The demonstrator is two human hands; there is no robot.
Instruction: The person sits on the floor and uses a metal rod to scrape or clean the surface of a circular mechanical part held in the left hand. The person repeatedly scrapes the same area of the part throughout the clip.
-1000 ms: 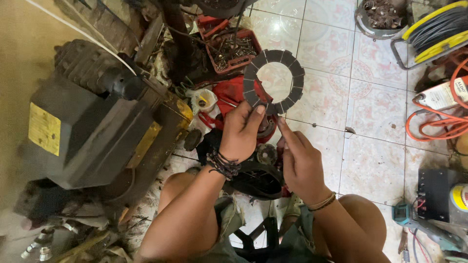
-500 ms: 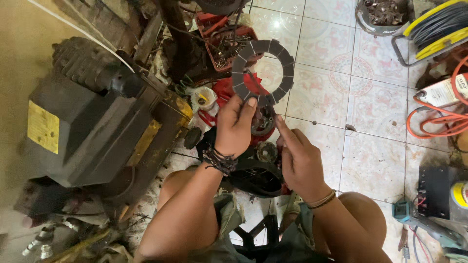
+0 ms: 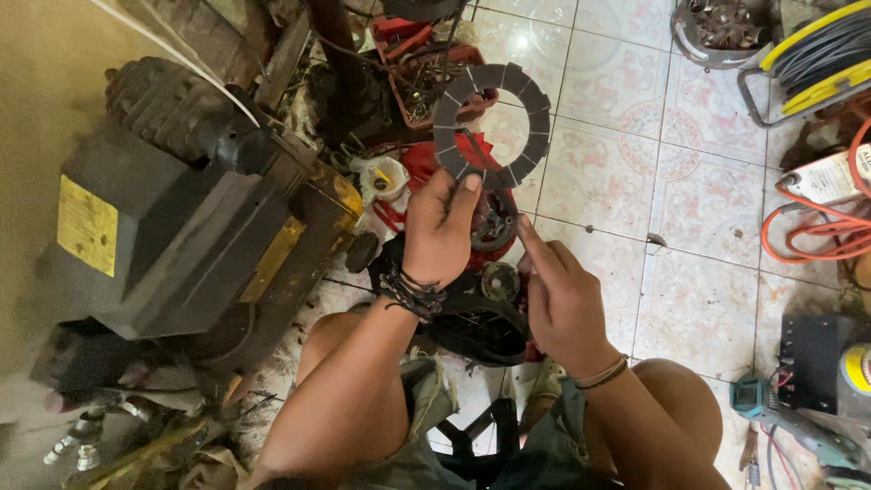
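While pinching the dark ring [image 3: 491, 124] by its lower edge in the left hand [image 3: 442, 229] (above the red tray [image 3: 426, 63]), keep it flat and steady; right hand [image 3: 562, 295] empty, finger pointing up near it.

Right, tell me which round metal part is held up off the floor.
The large segmented friction ring, pinched by the left hand; the smaller round parts sit below.

friction disc [image 3: 491, 125] | dark segmented ring | upright, raised over tiled floor
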